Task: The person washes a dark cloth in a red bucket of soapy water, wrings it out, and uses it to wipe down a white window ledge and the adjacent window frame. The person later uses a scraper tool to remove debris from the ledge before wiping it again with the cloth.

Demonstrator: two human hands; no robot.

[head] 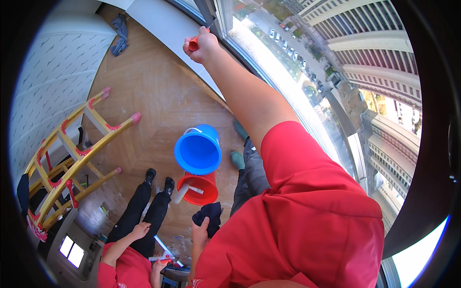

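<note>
At the corner of the window frame (215, 29), my right hand (203, 46) is closed around the orange handle (193, 44) of a tool. Its thin working end points at the frame and is too small to make out. My left hand (200, 232) is low in front of me, gripping a bunched dark cloth (209, 217). Just beyond the cloth, a red bucket (212, 199) stands on the floor with a white fluffy washer sleeve (181, 193) leaning over its rim. A blue bucket (198, 171) with a white handle stands against the red one.
A co-worker (126, 266) in red holds a squeegee-like tool (165, 256) with a red handle at lower left. A yellow ladder (77, 154) stands at left. A grey cloth (120, 34) lies on the wooden floor by the wall. Window glass (288, 61) runs along my right, high above parked cars.
</note>
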